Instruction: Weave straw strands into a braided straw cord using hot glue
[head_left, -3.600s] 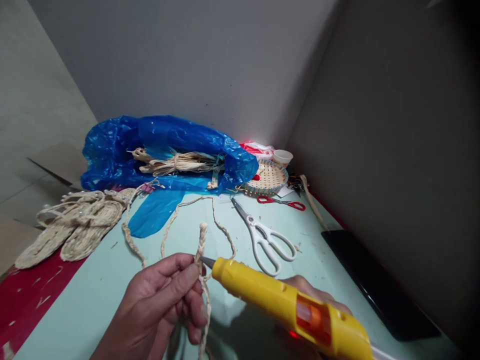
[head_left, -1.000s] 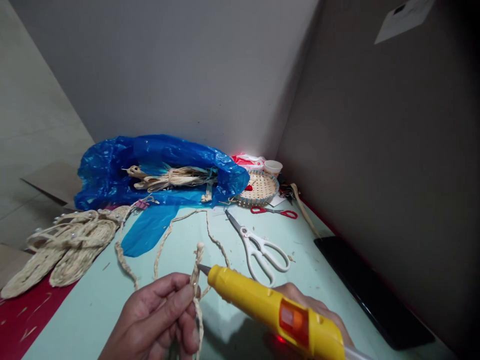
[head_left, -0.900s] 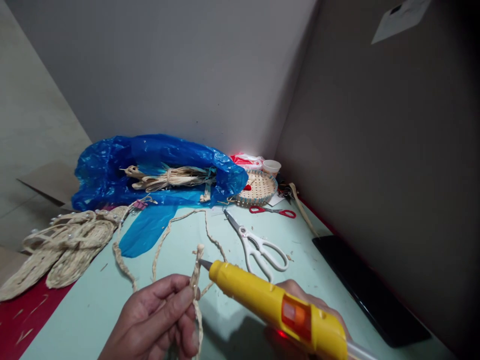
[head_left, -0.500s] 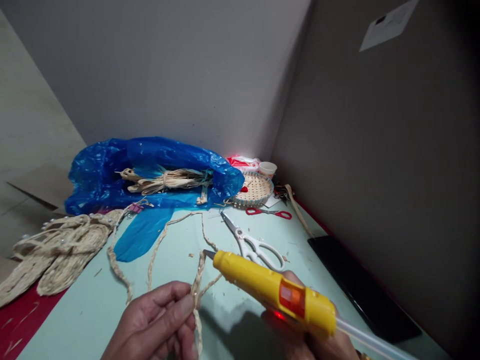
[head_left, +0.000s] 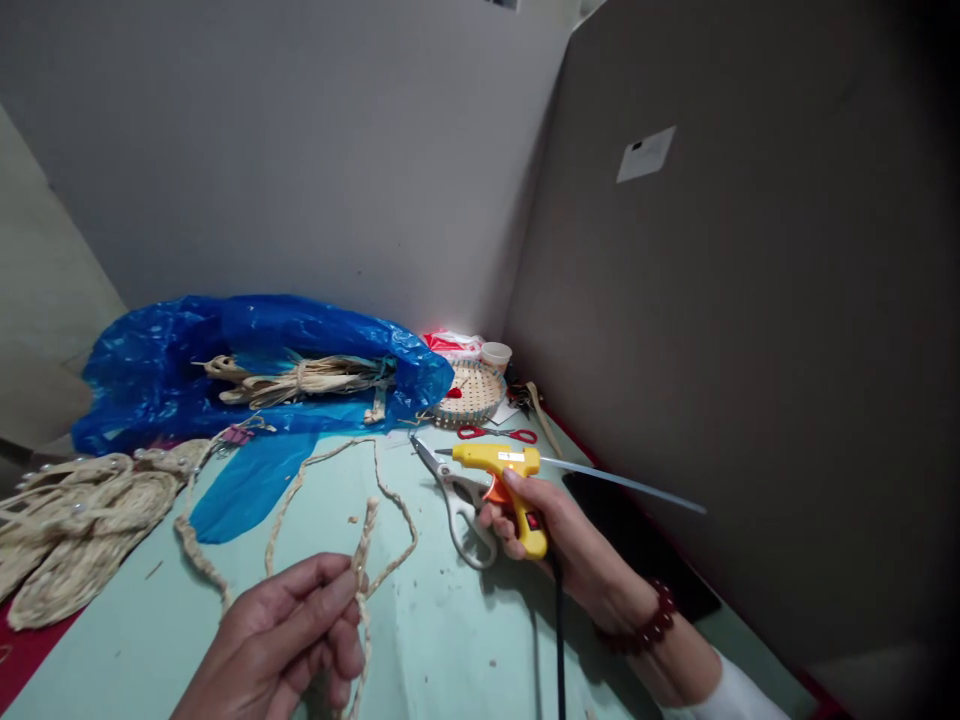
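Over the near edge of the worktop [head_left: 442, 640], my left hand [head_left: 289, 630] pinches a braided cord [head_left: 366, 535] between thumb and fingers, its short end standing up. My right hand [head_left: 536, 515], further right, is wrapped round the grip of a yellow glue gun [head_left: 487, 457], nozzle pointing left, partly covering the white-handled scissors [head_left: 448, 482]. A black slab [head_left: 637, 525] lies along the right edge, while woven sandals [head_left: 97, 530] lie at the left edge. Beyond, red-handled scissors [head_left: 499, 434] lie just before a round basket [head_left: 469, 390] near the far right corner, and a blue plastic bag [head_left: 172, 340] spreads along the far edge, holding a tied bundle of straw [head_left: 300, 382]
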